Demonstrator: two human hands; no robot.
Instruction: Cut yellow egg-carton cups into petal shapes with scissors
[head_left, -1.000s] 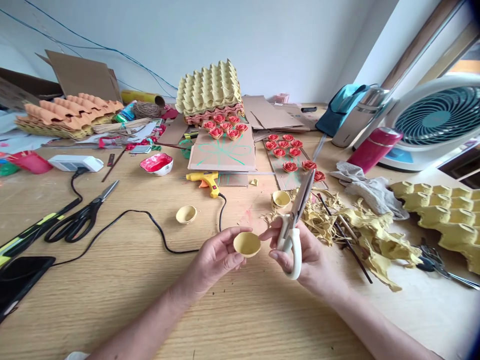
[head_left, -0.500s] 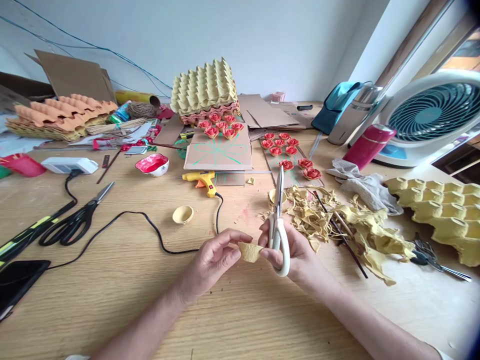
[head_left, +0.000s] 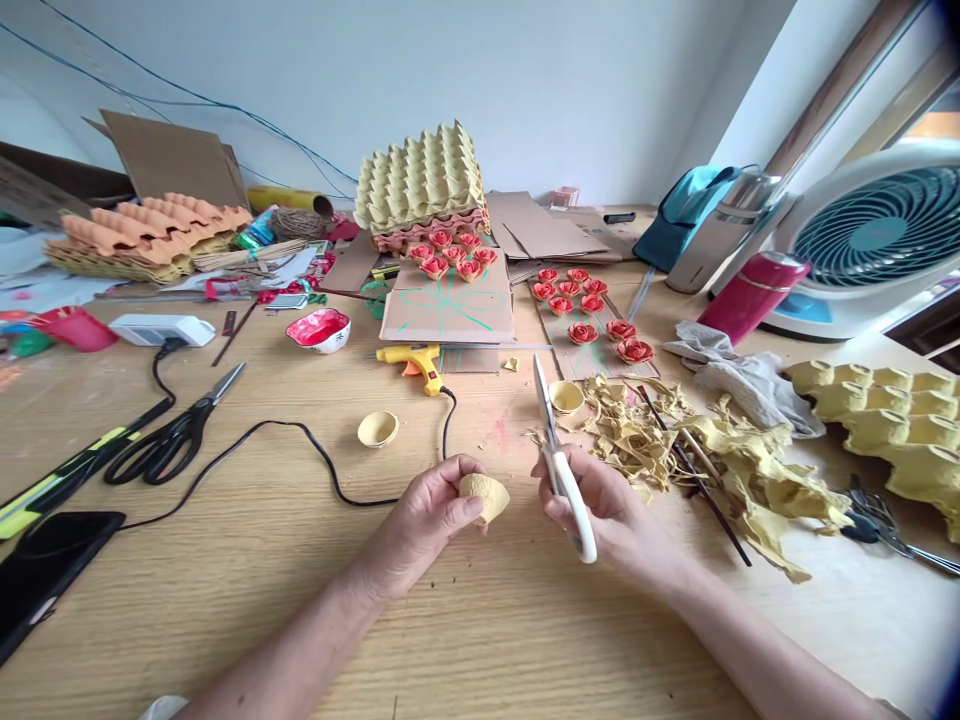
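Note:
My left hand [head_left: 431, 525] pinches a small yellow egg-carton cup [head_left: 485, 498], tilted on its side above the table. In my right hand [head_left: 600, 510] are white-handled scissors [head_left: 559, 465], blades pointing up and away and looking closed. A gap separates the scissors from the cup. Beyond my left hand a second trimmed cup [head_left: 378, 429] stands on the wood, and another cup [head_left: 566, 397] sits past the scissors. Torn carton scraps [head_left: 637, 430] lie in a heap right of the scissors.
A yellow glue gun [head_left: 416, 367] lies ahead, its cord crossing the table. Red paper roses [head_left: 581, 333] stand on cardboard. Black scissors [head_left: 169, 430] and a phone [head_left: 52, 575] are at left. Egg trays [head_left: 892, 420], a pink flask [head_left: 754, 300] and a fan [head_left: 877, 240] are at right.
My right hand has let go of the cup and moved right with the scissors. The cup, now held by my left hand alone, has turned. The view has shifted slightly left.

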